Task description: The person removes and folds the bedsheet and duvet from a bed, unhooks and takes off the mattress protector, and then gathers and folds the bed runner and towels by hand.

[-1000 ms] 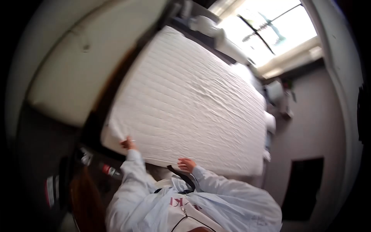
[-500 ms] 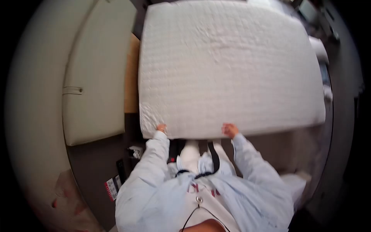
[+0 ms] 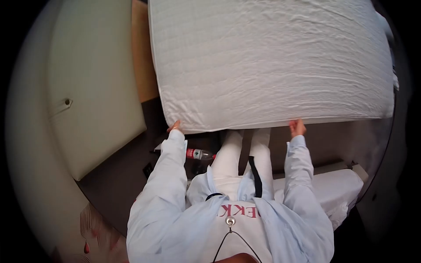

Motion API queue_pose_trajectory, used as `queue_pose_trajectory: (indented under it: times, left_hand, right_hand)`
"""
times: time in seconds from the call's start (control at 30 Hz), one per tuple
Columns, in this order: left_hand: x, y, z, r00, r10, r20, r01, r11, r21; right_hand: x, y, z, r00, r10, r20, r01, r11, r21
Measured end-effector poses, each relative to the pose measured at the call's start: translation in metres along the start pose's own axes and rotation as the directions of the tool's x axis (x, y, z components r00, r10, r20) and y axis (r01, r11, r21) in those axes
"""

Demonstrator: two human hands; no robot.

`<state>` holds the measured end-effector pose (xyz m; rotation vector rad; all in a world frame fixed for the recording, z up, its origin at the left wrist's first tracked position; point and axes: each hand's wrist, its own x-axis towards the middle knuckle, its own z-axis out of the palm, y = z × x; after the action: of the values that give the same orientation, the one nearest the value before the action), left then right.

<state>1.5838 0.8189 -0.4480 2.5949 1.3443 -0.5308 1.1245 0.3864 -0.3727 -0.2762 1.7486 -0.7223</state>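
A white quilted mattress cover (image 3: 263, 65) lies over the bed in front of me, with wrinkles across its right half. At its near left corner my left hand (image 3: 176, 126) is closed on the edge of the cover. Farther right along the same near edge, my right hand (image 3: 297, 127) has its fingers curled round the edge of the cover. My legs show below the edge, between the two hands.
A padded light-green headboard (image 3: 94, 87) stands at the left, beside a wooden panel (image 3: 144, 52). A bottle with a red label (image 3: 199, 154) is near my left forearm. White bedding (image 3: 324, 186) lies on a bench at the lower right.
The view has turned and moved closer to the bed's near edge. My hands are farther apart, the right one having moved right along the edge of the cover.
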Motion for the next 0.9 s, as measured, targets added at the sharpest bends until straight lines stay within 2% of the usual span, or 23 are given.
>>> queue_pose_trajectory:
  times: [0.07,0.13,0.17,0.2,0.23,0.27,0.33,0.37,0.4,0.47,0.5,0.53,0.57,0.6,0.67,0.73,0.8,0.87,0.9]
  left_hand:
    - [-0.042,0.005,-0.042,0.989,0.138,-0.047,-0.140,0.989,-0.054]
    - [-0.087,0.010,-0.077,0.953,0.290,-0.087,-0.293,0.955,-0.034]
    - [-0.100,0.010,-0.090,0.956,0.280,-0.085,-0.283,0.959,-0.023]
    - [-0.108,0.010,-0.100,0.891,0.444,-0.095,-0.445,0.895,0.015]
    - [-0.108,0.008,-0.104,0.797,0.595,-0.099,-0.593,0.803,0.050]
    - [-0.100,0.005,-0.104,0.800,0.593,-0.093,-0.590,0.805,0.055]
    - [-0.079,0.009,-0.100,0.790,0.603,-0.113,-0.600,0.797,0.061]
    - [-0.075,0.011,-0.100,0.696,0.715,-0.061,-0.704,0.664,-0.254]
    - [-0.081,0.018,-0.106,0.700,0.712,-0.054,-0.699,0.668,-0.255]
    - [-0.097,0.032,-0.127,0.445,0.890,-0.101,-0.866,0.399,-0.301]
    - [-0.090,0.029,-0.132,0.421,0.894,-0.155,-0.900,0.391,-0.193]
    - [-0.078,0.019,-0.131,0.415,0.895,-0.162,-0.891,0.364,-0.272]
    - [-0.062,0.002,-0.127,0.476,0.867,-0.148,-0.866,0.431,-0.254]
    - [-0.047,-0.014,-0.126,0.535,0.835,-0.130,-0.835,0.499,-0.233]
    - [-0.041,-0.024,-0.131,0.588,0.801,-0.113,-0.806,0.568,-0.166]
    - [-0.013,-0.024,-0.113,0.611,0.786,-0.091,-0.790,0.601,-0.118]
    - [-0.020,-0.012,-0.099,0.706,0.707,-0.052,-0.692,0.671,-0.268]
    - [0.024,-0.023,-0.071,0.779,0.627,-0.024,-0.566,0.686,-0.457]
    - [0.032,-0.028,-0.067,0.801,0.593,-0.083,-0.575,0.725,-0.378]
  right_hand:
    - [-0.014,-0.015,0.009,0.997,-0.025,-0.069,0.022,0.999,-0.047]
    - [-0.020,-0.022,0.009,0.999,-0.010,-0.054,0.004,0.993,-0.116]
    - [-0.019,-0.026,0.009,1.000,-0.004,-0.027,0.000,0.989,-0.145]
    - [-0.016,-0.028,0.010,0.999,-0.004,-0.032,-0.001,0.988,-0.154]
    - [-0.013,-0.032,0.011,0.999,-0.010,0.031,0.016,0.982,-0.186]
    - [-0.010,-0.034,0.010,0.996,-0.012,0.091,0.032,0.976,-0.215]
    - [0.000,-0.038,0.014,0.995,0.012,0.099,0.002,0.990,-0.141]
    - [0.000,-0.039,0.024,0.996,-0.018,0.090,0.030,0.991,-0.132]
    - [0.005,-0.040,0.031,0.996,-0.022,0.086,0.034,0.990,-0.138]
    - [0.011,-0.037,0.037,0.990,-0.128,0.062,0.139,0.957,-0.255]
    - [0.007,-0.030,0.036,0.983,-0.182,0.028,0.182,0.936,-0.301]
    - [0.004,-0.028,0.032,0.970,-0.242,-0.003,0.226,0.910,-0.347]
    - [0.030,-0.011,0.001,0.970,-0.241,-0.009,0.210,0.860,-0.465]
    - [0.013,0.003,-0.015,0.958,-0.266,-0.107,0.185,0.860,-0.475]
    - [-0.020,0.015,-0.043,0.956,-0.283,-0.079,0.203,0.832,-0.517]
    - [-0.021,0.018,-0.050,0.950,-0.258,-0.174,0.105,0.793,-0.601]
    - [-0.017,0.017,-0.041,0.966,-0.220,-0.136,0.116,0.838,-0.533]
    - [-0.015,0.020,-0.029,0.981,-0.188,-0.046,0.146,0.876,-0.459]
    - [-0.022,0.020,-0.022,0.988,-0.150,-0.024,0.128,0.909,-0.396]
